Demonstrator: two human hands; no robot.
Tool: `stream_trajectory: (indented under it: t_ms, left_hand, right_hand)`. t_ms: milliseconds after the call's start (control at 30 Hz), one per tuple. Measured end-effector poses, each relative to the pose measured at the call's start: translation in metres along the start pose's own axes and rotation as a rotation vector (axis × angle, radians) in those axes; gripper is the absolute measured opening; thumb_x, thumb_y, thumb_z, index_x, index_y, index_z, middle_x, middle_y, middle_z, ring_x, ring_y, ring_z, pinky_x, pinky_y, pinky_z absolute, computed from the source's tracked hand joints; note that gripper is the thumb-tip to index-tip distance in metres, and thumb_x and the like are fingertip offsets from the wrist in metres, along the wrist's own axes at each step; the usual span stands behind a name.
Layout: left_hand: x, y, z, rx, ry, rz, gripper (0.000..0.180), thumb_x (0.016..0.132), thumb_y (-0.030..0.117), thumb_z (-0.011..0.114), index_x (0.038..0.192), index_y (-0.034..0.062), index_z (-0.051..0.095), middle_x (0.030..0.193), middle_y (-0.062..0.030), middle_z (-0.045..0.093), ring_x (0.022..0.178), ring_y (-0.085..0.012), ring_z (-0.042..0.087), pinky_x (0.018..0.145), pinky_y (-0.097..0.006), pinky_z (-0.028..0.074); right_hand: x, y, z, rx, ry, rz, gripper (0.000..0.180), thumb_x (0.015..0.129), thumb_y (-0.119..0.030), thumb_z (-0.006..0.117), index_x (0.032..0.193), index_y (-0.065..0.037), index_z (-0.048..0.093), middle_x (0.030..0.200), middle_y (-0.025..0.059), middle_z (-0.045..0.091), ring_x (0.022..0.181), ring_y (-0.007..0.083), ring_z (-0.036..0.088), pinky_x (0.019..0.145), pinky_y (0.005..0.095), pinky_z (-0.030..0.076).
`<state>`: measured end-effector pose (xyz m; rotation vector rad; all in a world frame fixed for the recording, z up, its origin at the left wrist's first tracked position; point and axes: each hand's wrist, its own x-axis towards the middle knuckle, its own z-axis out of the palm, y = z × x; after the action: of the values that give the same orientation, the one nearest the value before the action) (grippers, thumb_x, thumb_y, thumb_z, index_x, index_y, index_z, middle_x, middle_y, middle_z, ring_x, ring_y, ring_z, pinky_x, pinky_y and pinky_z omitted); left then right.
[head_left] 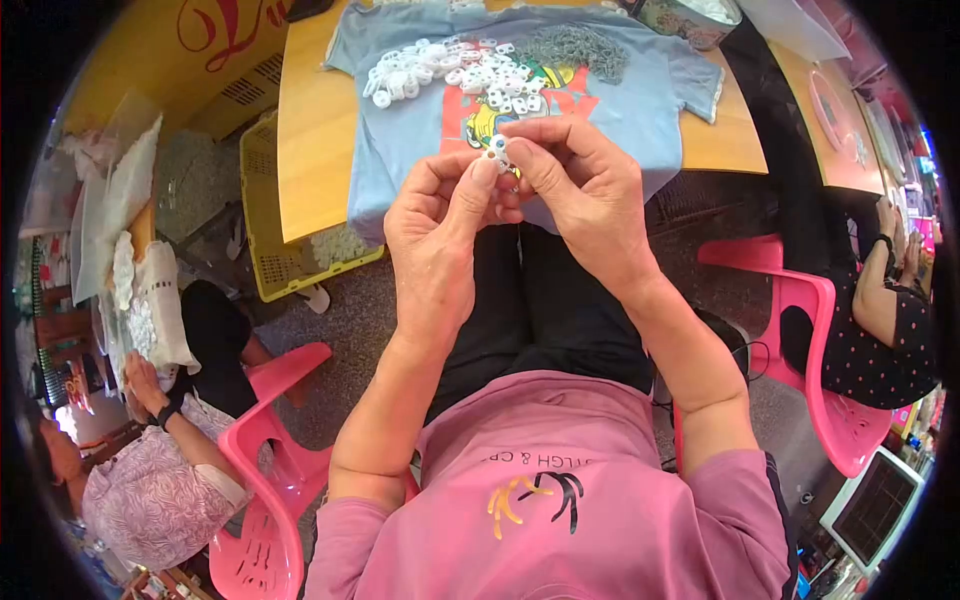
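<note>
Both my hands meet over my lap at the table's near edge. My left hand point(440, 225) and my right hand point(585, 185) pinch the same small white ring part point(497, 150) between their fingertips. Just beyond them a light blue t-shirt point(400, 140) is spread on the wooden table point(310, 120). On the shirt lies a heap of several white ring parts point(450, 72) and, to its right, a pile of small grey metal pieces point(572, 47).
A yellow crate point(262, 225) stands on the floor under the table's left side. Pink plastic chairs point(265, 450) point(820, 330) flank me. A person in a floral top point(155, 480) sits at my left and another in a dotted top point(885, 330) at my right.
</note>
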<state>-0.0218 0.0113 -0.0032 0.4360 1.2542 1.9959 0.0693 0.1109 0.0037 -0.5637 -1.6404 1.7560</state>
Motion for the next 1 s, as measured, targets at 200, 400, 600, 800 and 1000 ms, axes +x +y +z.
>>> stream_trajectory:
  t_ms: [200, 400, 600, 800, 1000]
  left_hand:
    - [-0.002, -0.005, -0.002, 0.015, -0.032, 0.013, 0.015, 0.095, 0.012, 0.062, 0.1, -0.0016, 0.059, 0.087, -0.0081, 0.067, 0.072, -0.0093, 0.061, 0.064, -0.025, 0.052]
    - [-0.004, -0.01, -0.002, -0.035, -0.016, 0.046, 0.015, 0.095, 0.012, 0.063, 0.1, -0.0015, 0.059, 0.086, -0.0083, 0.067, 0.073, -0.01, 0.061, 0.064, -0.025, 0.052]
    - [0.003, -0.018, -0.005, -0.009, -0.013, 0.048, 0.014, 0.095, 0.011, 0.063, 0.1, -0.0004, 0.058, 0.087, -0.0064, 0.066, 0.075, -0.0099, 0.061, 0.066, -0.024, 0.051]
    - [0.004, -0.017, -0.004, 0.11, -0.114, 0.19, 0.024, 0.098, 0.022, 0.059, 0.11, 0.0007, 0.058, 0.107, -0.005, 0.06, 0.093, -0.0086, 0.056, 0.08, -0.024, 0.046]
    - [0.005, -0.021, -0.007, 0.166, -0.312, 0.328, 0.044, 0.1, 0.037, 0.051, 0.125, 0.0009, 0.057, 0.124, -0.0063, 0.054, 0.093, -0.0076, 0.051, 0.082, -0.023, 0.043]
  right_hand:
    - [-0.002, 0.006, -0.001, -0.109, -0.002, -0.117, 0.016, 0.093, -0.007, 0.064, 0.108, 0.0, 0.066, 0.09, 0.0013, 0.065, 0.077, 0.0057, 0.059, 0.068, 0.0201, 0.05]
    - [-0.005, 0.006, 0.003, -0.142, 0.007, -0.16, 0.014, 0.093, -0.004, 0.062, 0.105, 0.002, 0.066, 0.091, 0.0019, 0.066, 0.084, 0.0067, 0.062, 0.072, 0.0215, 0.052]
    - [0.002, 0.011, -0.001, -0.098, 0.003, -0.018, 0.015, 0.092, -0.006, 0.065, 0.104, 0.002, 0.066, 0.088, 0.0019, 0.066, 0.081, 0.0062, 0.061, 0.073, 0.0219, 0.051]
    - [0.007, -0.001, -0.014, 0.193, -0.057, 0.117, 0.024, 0.091, -0.011, 0.067, 0.112, 0.0, 0.064, 0.083, 0.0011, 0.063, 0.071, 0.0071, 0.056, 0.067, 0.0217, 0.048]
    - [-0.006, -0.013, -0.008, 0.424, -0.162, 0.184, 0.059, 0.093, -0.01, 0.065, 0.143, -0.002, 0.034, 0.089, 0.0035, 0.062, 0.07, 0.0088, 0.055, 0.067, 0.0219, 0.047]
